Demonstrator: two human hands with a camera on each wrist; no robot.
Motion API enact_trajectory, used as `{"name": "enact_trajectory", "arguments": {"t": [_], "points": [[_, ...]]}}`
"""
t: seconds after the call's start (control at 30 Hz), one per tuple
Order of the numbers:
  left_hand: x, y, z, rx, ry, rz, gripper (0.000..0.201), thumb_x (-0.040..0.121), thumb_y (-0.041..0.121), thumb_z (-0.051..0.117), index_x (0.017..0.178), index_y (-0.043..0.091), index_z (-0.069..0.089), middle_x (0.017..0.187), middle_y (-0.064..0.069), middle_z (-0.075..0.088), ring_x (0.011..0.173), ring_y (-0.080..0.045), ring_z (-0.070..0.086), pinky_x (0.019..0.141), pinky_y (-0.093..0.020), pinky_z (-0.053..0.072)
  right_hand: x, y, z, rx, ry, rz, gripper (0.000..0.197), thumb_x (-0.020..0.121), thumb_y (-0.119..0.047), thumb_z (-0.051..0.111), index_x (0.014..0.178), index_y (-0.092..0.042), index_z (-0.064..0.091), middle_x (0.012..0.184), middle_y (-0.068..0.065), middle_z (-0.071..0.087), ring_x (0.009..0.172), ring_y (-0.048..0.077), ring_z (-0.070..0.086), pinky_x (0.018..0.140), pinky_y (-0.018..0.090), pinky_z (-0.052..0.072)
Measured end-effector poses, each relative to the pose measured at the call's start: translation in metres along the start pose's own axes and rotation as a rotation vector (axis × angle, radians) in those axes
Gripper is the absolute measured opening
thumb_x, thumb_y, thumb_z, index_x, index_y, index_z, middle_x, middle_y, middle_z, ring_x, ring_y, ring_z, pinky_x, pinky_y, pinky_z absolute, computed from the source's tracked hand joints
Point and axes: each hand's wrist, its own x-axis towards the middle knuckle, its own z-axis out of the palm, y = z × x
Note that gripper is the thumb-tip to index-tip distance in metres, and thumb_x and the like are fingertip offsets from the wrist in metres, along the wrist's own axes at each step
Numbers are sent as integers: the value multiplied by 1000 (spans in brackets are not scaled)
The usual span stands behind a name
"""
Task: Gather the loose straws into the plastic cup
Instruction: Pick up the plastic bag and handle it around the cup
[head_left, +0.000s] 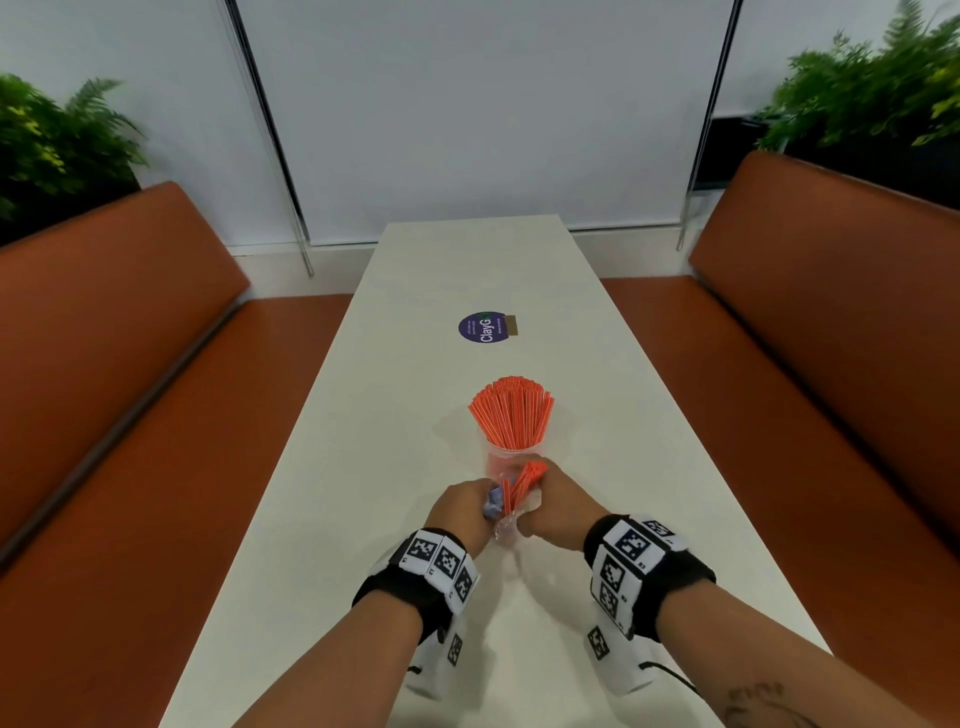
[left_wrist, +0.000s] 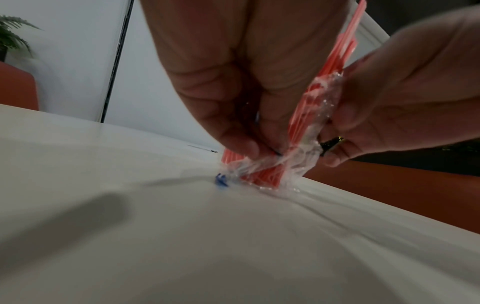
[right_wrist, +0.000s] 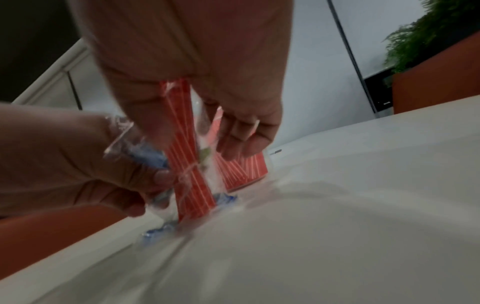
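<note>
The plastic cup (head_left: 511, 457) stands upright on the white table (head_left: 363, 467), and it is full of orange straws (head_left: 511, 410) that fan out above its rim. Just in front of the cup, on my side, I hold a smaller bundle of orange straws (head_left: 522, 486) inside a clear wrapper (head_left: 506, 525) with some blue print. My left hand (head_left: 465, 512) is curled around the wrapper on the left side of the bundle, with the fingertips (left_wrist: 246, 148) pinching the plastic low, near the table. My right hand (head_left: 553, 506) is closed on the bundle from the right side, thumb and fingers (right_wrist: 241, 142) pressed on the straws. The lower end of the bundle touches the table. Behind the cup, further from me, a round purple sticker (head_left: 484, 327) lies on the table.
</note>
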Motion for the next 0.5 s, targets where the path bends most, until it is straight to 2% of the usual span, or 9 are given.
{"name": "enact_trajectory", "arguments": {"t": [0.03, 0.1, 0.13, 0.2, 0.23, 0.3, 0.4, 0.43, 0.5], "points": [[1, 0, 0, 14, 3, 1, 23, 89, 13, 54, 109, 8, 64, 109, -14, 70, 101, -29, 64, 87, -31, 48, 0, 2, -1, 65, -36, -14, 55, 74, 8, 68, 126, 4, 49, 122, 24, 56, 114, 35, 55, 80, 26, 47], [2, 2, 0, 19, -14, -7, 23, 89, 12, 52, 108, 6, 64, 108, -14, 70, 100, -29, 64, 85, -31, 49, 3, 8, 1, 150, -36, -40, 66, 71, -2, 77, 129, -15, 48, 126, 7, 56, 115, 20, 55, 81, 14, 44], [2, 3, 0, 17, -27, -5, 23, 90, 12, 50, 107, 6, 64, 107, -14, 70, 98, -29, 65, 82, -30, 49, 4, 10, 4, 194, -6, -53, 59, 71, -7, 78, 123, -22, 53, 122, 1, 58, 111, 14, 56, 80, 10, 42], [2, 5, 0, 26, -50, -12, 24, 90, 11, 47, 104, 4, 64, 105, -15, 70, 92, -29, 64, 76, -29, 46, 6, 13, 11, 271, 74, -55, 31, 75, -10, 76, 95, -29, 64, 100, -6, 65, 93, 8, 61, 76, 12, 44], [4, 4, 0, 26, -66, -18, 24, 90, 11, 46, 103, 3, 65, 104, -16, 70, 90, -29, 64, 74, -29, 45, 6, 13, 13, 296, 112, -56, 23, 77, -9, 74, 83, -29, 65, 88, -6, 67, 83, 7, 63, 74, 15, 46], [6, 2, 0, 7, -108, -24, 21, 88, 12, 50, 101, 4, 65, 103, -15, 70, 94, -31, 64, 80, -33, 48, 7, 13, 15, 316, 174, -50, 17, 81, -11, 71, 72, -23, 64, 77, 3, 66, 72, 13, 61, 72, 19, 48], [6, -2, 1, -49, -232, 21, 21, 78, 16, 67, 98, 10, 65, 100, -10, 70, 96, -29, 65, 91, -37, 52, 9, 10, 15, 355, 227, -31, 12, 87, -17, 64, 75, -19, 65, 79, 7, 68, 75, 20, 62, 73, 21, 49], [6, -4, 3, -64, -269, 40, 24, 75, 17, 72, 97, 15, 62, 97, -6, 68, 93, -25, 64, 93, -36, 51, 10, 8, 14, 382, 239, -25, 12, 89, -19, 62, 78, -18, 67, 77, 4, 69, 74, 18, 64, 74, 22, 49], [5, -4, 4, -6, -312, 48, 30, 74, 25, 74, 96, 24, 53, 87, 2, 64, 85, -16, 60, 89, -29, 51, 10, 2, 11, 432, 257, -16, 17, 91, -21, 58, 87, -10, 70, 74, -3, 69, 71, 10, 64, 74, 22, 48]]}}
